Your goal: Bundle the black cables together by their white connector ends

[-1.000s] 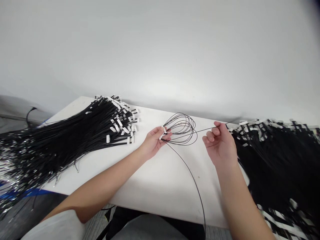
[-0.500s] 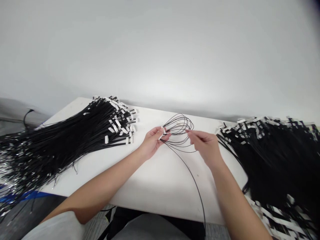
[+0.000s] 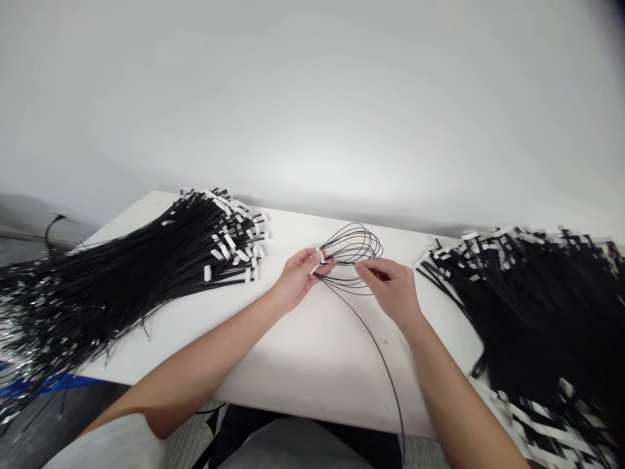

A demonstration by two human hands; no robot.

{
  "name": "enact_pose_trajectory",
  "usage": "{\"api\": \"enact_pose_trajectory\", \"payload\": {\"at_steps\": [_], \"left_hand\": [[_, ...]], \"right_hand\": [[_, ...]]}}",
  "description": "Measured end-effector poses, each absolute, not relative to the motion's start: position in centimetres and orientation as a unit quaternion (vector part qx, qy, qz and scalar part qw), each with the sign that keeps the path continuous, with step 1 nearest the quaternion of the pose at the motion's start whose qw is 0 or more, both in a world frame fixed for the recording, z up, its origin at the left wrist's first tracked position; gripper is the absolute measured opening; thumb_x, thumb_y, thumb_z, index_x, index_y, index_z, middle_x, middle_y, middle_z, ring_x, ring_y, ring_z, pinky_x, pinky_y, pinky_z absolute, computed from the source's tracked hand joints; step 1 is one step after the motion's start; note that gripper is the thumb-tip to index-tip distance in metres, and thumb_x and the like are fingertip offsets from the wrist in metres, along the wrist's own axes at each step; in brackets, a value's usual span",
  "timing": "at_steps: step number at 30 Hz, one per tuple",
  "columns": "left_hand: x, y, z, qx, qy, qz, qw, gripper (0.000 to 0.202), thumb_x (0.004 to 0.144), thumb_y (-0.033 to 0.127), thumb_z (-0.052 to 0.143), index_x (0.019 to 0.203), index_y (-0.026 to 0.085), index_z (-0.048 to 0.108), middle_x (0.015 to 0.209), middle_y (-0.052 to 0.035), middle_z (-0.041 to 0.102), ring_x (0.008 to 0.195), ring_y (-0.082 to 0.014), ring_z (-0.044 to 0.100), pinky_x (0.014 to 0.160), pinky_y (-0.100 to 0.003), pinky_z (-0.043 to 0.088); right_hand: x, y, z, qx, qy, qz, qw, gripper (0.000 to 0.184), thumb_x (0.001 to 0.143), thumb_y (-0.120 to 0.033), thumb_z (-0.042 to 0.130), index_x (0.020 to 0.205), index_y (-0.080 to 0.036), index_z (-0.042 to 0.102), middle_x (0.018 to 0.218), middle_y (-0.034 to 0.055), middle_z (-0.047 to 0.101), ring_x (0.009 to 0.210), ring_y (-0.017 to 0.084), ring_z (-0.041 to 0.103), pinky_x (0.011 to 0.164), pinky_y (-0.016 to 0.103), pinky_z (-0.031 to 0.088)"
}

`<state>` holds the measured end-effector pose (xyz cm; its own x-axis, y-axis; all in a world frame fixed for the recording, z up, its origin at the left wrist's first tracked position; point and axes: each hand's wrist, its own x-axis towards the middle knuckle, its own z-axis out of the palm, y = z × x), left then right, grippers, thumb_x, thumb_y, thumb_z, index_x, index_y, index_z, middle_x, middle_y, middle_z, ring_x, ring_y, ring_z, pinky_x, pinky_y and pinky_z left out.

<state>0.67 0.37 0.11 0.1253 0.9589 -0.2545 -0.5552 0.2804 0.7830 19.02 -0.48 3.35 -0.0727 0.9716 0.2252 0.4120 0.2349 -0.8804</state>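
My left hand [image 3: 301,273] pinches a small white connector [image 3: 318,258] near the middle of the table. Thin black wires run out of it to the right and bend round into loops [image 3: 359,240]. One long black wire [image 3: 378,345] trails from the connector over the table's front edge. My right hand [image 3: 390,283] is closed at the near side of the loops, thumb and fingertips pinched on one of the black wires. The pinched end is too small to make out clearly.
A white table [image 3: 288,365] stands against a pale wall [image 3: 312,117]. At left lies a large heap of black wires [image 3: 141,273] with white connectors at one end, hanging over the left edge. Another big heap of black cables [image 3: 541,312] with white connectors covers the right side.
My right hand has moved left, closer to the connector, fingers still pinched. The wire loops shifted slightly and my left hand stays in place.
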Motion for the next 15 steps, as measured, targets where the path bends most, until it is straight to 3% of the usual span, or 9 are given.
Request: {"api": "enact_pose_trajectory", "payload": {"at_steps": [15], "left_hand": [[0.65,0.22,0.19,0.273,0.380,0.528,0.709,0.023,0.072,0.031,0.063,0.087,0.014,0.058,0.095,-0.0068,0.062,0.080,-0.0148,0.064,0.088,-0.032,0.044]], "right_hand": [[19.05,-0.43,3.13,-0.519,-0.685,0.292,0.419,0.016,0.076,-0.031,0.055,0.073,-0.020,0.067,0.066,0.0021,0.059,0.056,0.011,0.046,0.051,0.024,0.039]]}}
